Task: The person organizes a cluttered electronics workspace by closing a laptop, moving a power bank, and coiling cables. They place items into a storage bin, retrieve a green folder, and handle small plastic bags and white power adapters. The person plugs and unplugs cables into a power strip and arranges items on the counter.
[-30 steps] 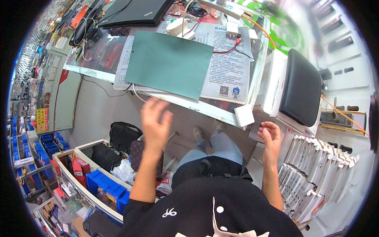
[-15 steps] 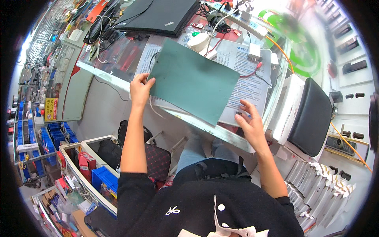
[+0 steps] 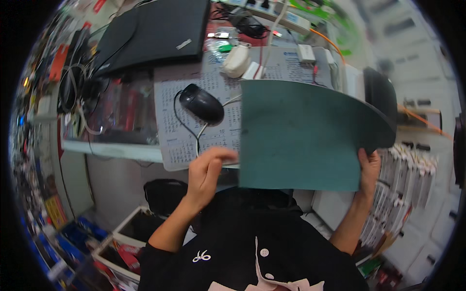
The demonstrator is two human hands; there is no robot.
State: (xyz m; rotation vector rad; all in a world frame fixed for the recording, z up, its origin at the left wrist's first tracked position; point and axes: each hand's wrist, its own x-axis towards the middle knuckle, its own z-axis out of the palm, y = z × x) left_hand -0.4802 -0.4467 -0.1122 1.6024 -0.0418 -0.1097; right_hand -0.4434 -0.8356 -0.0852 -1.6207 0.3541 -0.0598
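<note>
A thin, flexible dark green sheet (image 3: 301, 140) is lifted over the front edge of the counter, its upper right part bending downward. My right hand (image 3: 370, 167) grips its lower right corner, thumb on the upper face; the other fingers are mostly hidden. Beside the sheet's left edge is my left hand (image 3: 206, 172), fingers reaching toward that edge with thumb apart. Its fingertips are slightly blurred, and contact with the sheet is unclear. Farther back, a black computer mouse (image 3: 201, 104) sits on a printed calendar sheet (image 3: 170, 140).
A closed black laptop (image 3: 150, 36) lies at the back left. Behind the green sheet are a white rounded object (image 3: 237, 60), a white charger (image 3: 306, 54) and a power strip (image 3: 291, 19). A black padded seat or cushion (image 3: 381, 92) stands right; drawers (image 3: 133, 225) stand lower left.
The green sheet has moved right and toward me, uncovering the mouse. My left hand has let go of its left side, and my right hand has taken hold of its right corner.
</note>
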